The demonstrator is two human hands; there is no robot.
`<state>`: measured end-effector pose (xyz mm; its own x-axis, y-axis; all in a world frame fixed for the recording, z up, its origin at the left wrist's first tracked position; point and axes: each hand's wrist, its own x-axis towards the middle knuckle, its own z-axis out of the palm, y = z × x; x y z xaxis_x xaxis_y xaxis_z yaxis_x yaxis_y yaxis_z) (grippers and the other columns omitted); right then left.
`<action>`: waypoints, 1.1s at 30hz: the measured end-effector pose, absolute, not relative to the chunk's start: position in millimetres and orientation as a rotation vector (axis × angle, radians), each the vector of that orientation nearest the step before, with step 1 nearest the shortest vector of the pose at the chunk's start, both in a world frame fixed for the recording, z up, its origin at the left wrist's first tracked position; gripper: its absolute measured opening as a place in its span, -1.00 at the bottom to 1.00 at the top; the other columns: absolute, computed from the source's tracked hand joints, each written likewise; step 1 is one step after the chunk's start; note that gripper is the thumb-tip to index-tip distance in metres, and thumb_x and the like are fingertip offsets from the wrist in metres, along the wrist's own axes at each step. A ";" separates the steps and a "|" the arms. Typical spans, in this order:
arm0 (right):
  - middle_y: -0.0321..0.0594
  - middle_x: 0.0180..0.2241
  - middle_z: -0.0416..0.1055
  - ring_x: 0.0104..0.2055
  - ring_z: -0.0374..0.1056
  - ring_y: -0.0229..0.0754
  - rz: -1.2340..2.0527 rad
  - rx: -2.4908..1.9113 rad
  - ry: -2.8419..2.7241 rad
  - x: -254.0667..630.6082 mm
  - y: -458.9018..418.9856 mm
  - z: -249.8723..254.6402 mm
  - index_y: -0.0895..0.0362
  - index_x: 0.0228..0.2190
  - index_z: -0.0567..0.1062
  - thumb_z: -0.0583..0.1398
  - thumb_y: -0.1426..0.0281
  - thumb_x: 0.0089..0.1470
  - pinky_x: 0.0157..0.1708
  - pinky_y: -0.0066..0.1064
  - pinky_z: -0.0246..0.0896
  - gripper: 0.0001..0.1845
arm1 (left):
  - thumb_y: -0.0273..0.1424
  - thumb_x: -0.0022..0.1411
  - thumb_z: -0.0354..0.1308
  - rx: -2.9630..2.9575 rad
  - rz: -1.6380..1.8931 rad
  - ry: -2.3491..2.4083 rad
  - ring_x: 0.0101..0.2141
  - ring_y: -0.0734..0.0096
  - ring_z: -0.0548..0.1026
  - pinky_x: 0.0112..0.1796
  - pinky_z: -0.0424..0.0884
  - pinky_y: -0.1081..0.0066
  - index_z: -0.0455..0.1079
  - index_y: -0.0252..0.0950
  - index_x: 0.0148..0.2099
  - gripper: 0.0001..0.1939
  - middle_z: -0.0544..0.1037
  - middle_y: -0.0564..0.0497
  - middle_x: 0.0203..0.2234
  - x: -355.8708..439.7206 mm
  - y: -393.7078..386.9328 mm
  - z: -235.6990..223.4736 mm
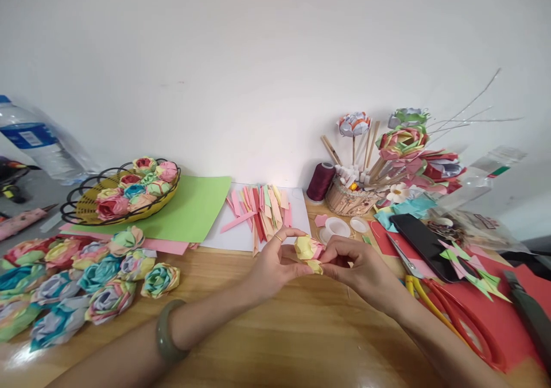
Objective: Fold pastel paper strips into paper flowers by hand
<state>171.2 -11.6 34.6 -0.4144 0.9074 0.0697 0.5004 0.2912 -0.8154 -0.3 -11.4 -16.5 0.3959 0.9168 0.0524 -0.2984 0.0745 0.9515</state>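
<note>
Both hands meet above the wooden table, around a small yellow and pink paper flower (306, 248). My left hand (275, 262) grips its left side between thumb and fingers. From the right, my right hand (350, 262) pinches the flower's edge; its fingertips partly hide the pink side. Just behind the hands, folded paper strips (264, 207) in pink, red, peach and green lie in a pile on a white sheet (299, 207). Beside my right hand are a white round lid (337, 227) and scissors with red and yellow handles (462, 319).
Several finished paper flowers (101, 276) cover the table's left side. Behind them a yellow basket (81, 204) of flowers stands on green paper (206, 198). At right are a thread spool (321, 182), a pot (350, 198) of sticks and flowers, a phone (424, 244) and a dark cutter (529, 307).
</note>
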 end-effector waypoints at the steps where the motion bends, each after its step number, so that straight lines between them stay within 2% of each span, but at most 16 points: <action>1: -0.33 -0.58 0.27 -0.56 0.11 -0.33 0.994 -1.254 -2.028 170.6 -11.8 34.7 0.15 -0.62 0.41 0.18 0.43 -0.06 -0.58 -0.49 -0.01 -0.85 | -0.38 -0.13 0.31 1.141 1.029 0.690 -0.33 0.42 0.44 -0.27 0.36 0.38 0.17 -0.23 -0.11 -0.48 0.47 0.00 -0.32 -0.3 -11.4 -16.9; 4: -0.33 -0.59 0.24 -0.55 0.10 -0.33 0.951 -1.234 -2.029 170.7 -11.3 33.5 0.14 -0.64 0.40 0.20 0.41 -0.07 -0.58 -0.49 -0.01 -0.83 | -0.38 -0.12 0.31 1.151 1.018 0.693 -0.34 0.44 0.44 -0.28 0.36 0.39 0.18 -0.23 -0.11 -0.48 0.47 0.00 -0.33 -0.5 -11.3 -18.1; 10: -0.32 -0.56 0.20 -0.49 0.14 -0.28 0.862 -1.125 -2.059 174.6 -8.6 30.3 0.10 -0.51 0.51 0.16 0.31 0.01 -0.52 -0.46 0.06 -0.83 | -0.37 -0.11 0.30 1.133 1.058 0.720 -0.26 0.40 0.43 -0.24 0.35 0.37 0.16 -0.22 -0.11 -0.48 0.45 0.00 -0.29 -1.1 -10.6 -18.1; 19: -0.33 -0.58 0.21 -0.54 0.11 -0.31 0.821 -1.251 -2.043 169.9 -9.1 27.0 0.14 -0.62 0.43 0.19 0.39 -0.08 -0.58 -0.47 0.00 -0.84 | -0.38 -0.09 0.28 1.182 1.048 0.696 -0.32 0.44 0.43 -0.26 0.34 0.39 0.16 -0.22 -0.09 -0.49 0.46 0.02 -0.32 0.7 -11.1 -19.2; 23: -0.33 -0.57 0.20 -0.56 0.09 -0.32 0.762 -1.262 -2.064 169.8 -8.8 26.1 0.13 -0.58 0.45 0.18 0.39 -0.05 -0.60 -0.48 0.00 -0.87 | -0.40 -0.03 0.25 1.179 1.061 0.661 -0.29 0.45 0.44 -0.22 0.34 0.38 0.13 -0.22 -0.08 -0.52 0.45 0.01 -0.31 0.5 -11.5 -18.8; 28: -0.28 -0.52 0.25 -0.54 0.14 -0.31 0.517 -1.158 -2.112 169.8 -12.7 28.6 0.12 -0.48 0.46 0.16 0.41 0.00 -0.58 -0.47 0.08 -0.92 | -0.42 -0.02 0.24 1.129 1.080 0.671 -0.16 0.38 0.41 -0.16 0.32 0.35 0.12 -0.22 -0.09 -0.53 0.41 -0.04 -0.17 -0.2 -12.1 -16.2; 33: -0.25 -0.50 0.29 -0.51 0.21 -0.29 0.419 -1.100 -2.120 168.5 -17.2 30.3 0.11 -0.44 0.47 0.14 0.42 0.04 -0.58 -0.46 0.13 -0.90 | -0.45 -0.06 0.27 1.093 1.053 0.634 -0.17 0.41 0.41 -0.18 0.34 0.37 0.09 -0.21 -0.08 -0.48 0.41 -0.04 -0.17 0.1 -11.6 -16.6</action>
<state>168.5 -17.2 30.3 -0.3926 0.8094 0.4368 0.5823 0.5864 -0.5631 0.1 -11.6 -16.6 0.4005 0.9134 0.0723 -0.3633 0.0859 0.9277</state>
